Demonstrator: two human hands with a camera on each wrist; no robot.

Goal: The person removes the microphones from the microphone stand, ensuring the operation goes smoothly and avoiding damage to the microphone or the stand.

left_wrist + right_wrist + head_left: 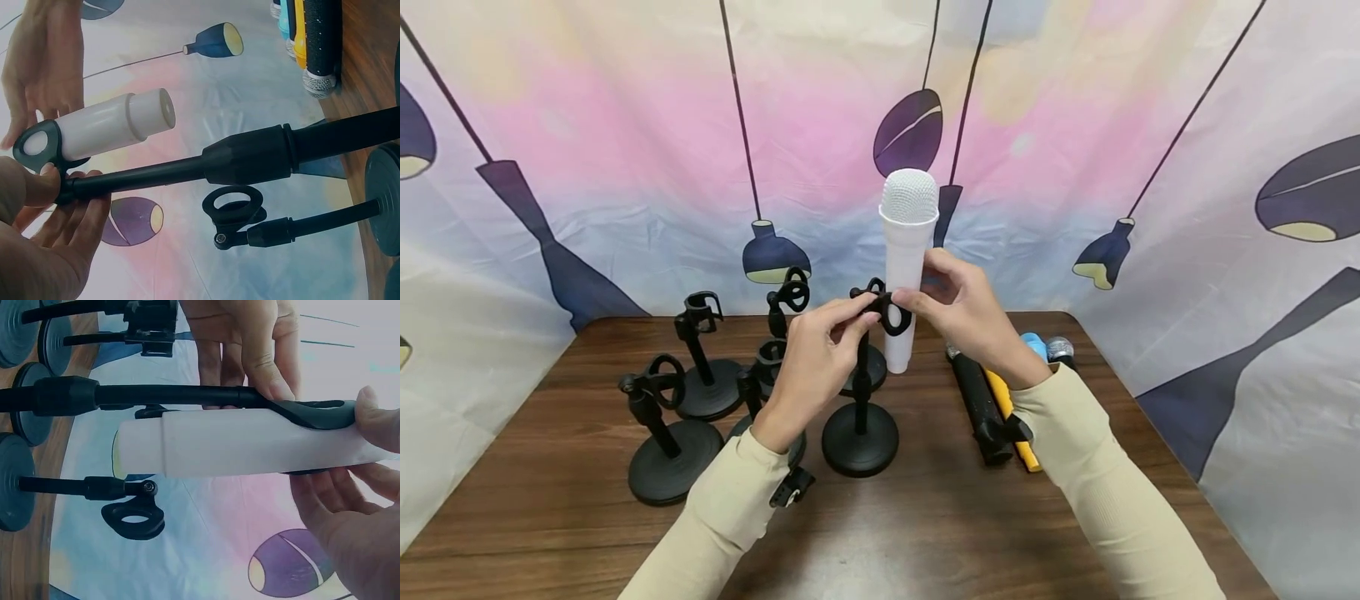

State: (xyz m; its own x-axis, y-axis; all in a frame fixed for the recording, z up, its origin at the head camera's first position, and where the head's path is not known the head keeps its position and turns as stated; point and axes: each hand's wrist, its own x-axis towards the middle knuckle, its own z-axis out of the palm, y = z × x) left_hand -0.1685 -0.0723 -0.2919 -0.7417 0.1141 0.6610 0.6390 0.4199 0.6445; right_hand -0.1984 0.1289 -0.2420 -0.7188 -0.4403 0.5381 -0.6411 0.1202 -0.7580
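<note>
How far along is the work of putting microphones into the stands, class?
Done: nothing fully; the other stands have empty clips. In hand: the white microphone sits upright in the clip of the front stand, gripped by the right hand while the left hand pinches the clip. Left: the black, yellow, blue microphones lying on the table.

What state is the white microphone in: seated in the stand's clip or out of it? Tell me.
In. The white microphone stands upright, its body passing through the black clip of the stand; the left hand pinches the clip and the right hand holds the microphone.
</note>
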